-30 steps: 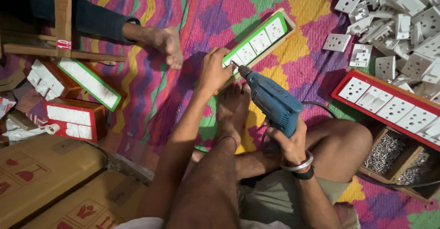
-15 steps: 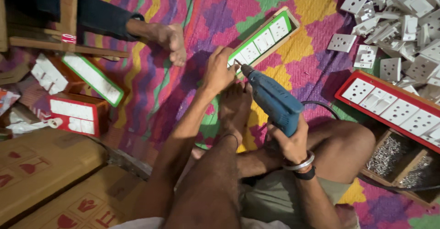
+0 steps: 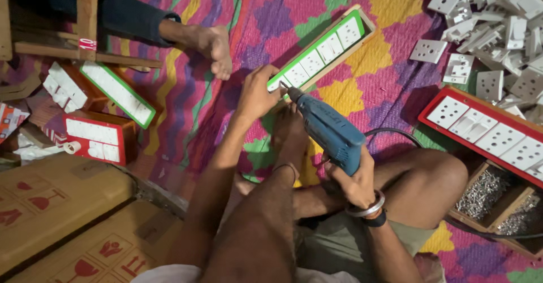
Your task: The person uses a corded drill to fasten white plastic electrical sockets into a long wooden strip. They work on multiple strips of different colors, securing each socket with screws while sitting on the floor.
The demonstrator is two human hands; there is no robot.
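I sit cross-legged on a bright patterned mat. My right hand (image 3: 352,176) grips a blue electric drill (image 3: 327,131), whose bit points at the near end of a long green-edged switchboard (image 3: 322,52) in a wooden frame. My left hand (image 3: 257,94) presses down on that near end, fingers right beside the drill tip. My own foot (image 3: 289,133) lies under the drill. The board runs away toward the upper right and carries several white sockets.
Another person's bare foot (image 3: 210,44) rests at upper left. A red-edged switchboard (image 3: 487,133) lies on a box of screws (image 3: 485,193) at right. Loose white sockets (image 3: 498,31) are heaped at top right. More boards (image 3: 99,136) and cardboard boxes (image 3: 56,204) sit at left.
The hands, drill and board hold almost the same pose. The view has shifted slightly, so everything sits a little lower and to the right in frame.
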